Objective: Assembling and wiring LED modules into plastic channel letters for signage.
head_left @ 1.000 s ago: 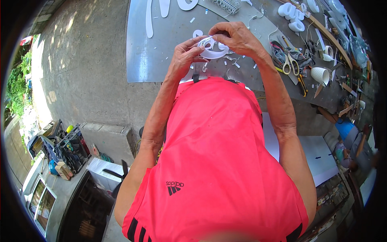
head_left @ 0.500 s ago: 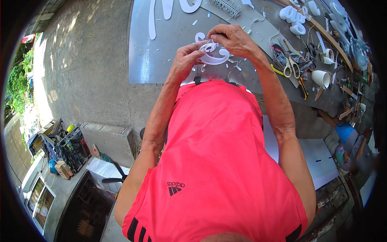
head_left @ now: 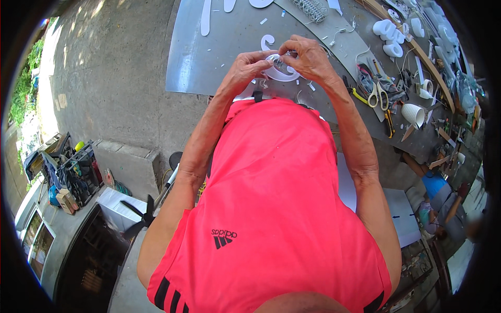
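Note:
A white, curved, letter-like piece (head_left: 284,77) with a raised rim is held just above the near edge of the metal table. My left hand (head_left: 246,70) grips its left side between thumb and fingers. At the piece's upper inside, the fingertips of my right hand (head_left: 309,58) are pinched together, close to my left fingertips. Whatever lies between those right fingers is too small to make out. Just beyond my hands, another white curled piece (head_left: 267,43) lies on the table.
The grey metal table (head_left: 182,68) bears white scraps and large white letter shapes (head_left: 205,21). To the right are scissors (head_left: 378,97), a yellow-black cutter knife (head_left: 389,125), a white cup (head_left: 413,115), white rolls (head_left: 390,36) and coiled wire (head_left: 311,9). Another person (head_left: 436,193) is at far right.
My right hand has come lower and closer to my left, its fingertips now at the piece. The view has shifted slightly. My left hand keeps its hold.

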Demonstrator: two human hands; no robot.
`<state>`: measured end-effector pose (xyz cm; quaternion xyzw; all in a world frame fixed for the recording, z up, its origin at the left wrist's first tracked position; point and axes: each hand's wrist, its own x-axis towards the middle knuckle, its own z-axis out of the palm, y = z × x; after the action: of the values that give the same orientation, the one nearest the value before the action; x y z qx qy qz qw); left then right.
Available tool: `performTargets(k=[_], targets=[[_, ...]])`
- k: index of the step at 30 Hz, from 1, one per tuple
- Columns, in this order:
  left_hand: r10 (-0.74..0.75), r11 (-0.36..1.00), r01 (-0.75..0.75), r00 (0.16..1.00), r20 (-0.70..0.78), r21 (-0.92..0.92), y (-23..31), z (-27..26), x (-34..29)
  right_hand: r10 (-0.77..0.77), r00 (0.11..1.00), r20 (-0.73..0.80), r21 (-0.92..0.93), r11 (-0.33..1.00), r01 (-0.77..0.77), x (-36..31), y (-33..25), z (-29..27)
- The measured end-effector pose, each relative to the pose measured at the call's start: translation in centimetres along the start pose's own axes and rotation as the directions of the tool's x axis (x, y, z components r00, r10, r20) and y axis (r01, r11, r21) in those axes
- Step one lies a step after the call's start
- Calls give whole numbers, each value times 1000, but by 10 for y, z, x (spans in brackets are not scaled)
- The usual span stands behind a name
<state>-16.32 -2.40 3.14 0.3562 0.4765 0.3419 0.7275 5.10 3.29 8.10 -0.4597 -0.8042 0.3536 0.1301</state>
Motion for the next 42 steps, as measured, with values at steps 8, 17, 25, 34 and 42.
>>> performTargets(k=[8,17,25,34,42], targets=[[-48,982,21,989,137,188,-21,2,-13,-33,991,131,138,990,14,-21,23,17],[-94,992,83,989,114,97,-33,0,-10,135,974,181,256,950,-179,-25,27,20],[-52,994,67,983,173,-86,-40,-2,-7,119,990,72,292,947,-135,-30,30,23],[-44,977,66,993,108,-205,-32,5,-11,77,996,-56,222,973,-62,-33,22,26],[28,982,-10,995,94,-187,-37,2,-7,135,991,9,233,963,-133,-24,24,30]])
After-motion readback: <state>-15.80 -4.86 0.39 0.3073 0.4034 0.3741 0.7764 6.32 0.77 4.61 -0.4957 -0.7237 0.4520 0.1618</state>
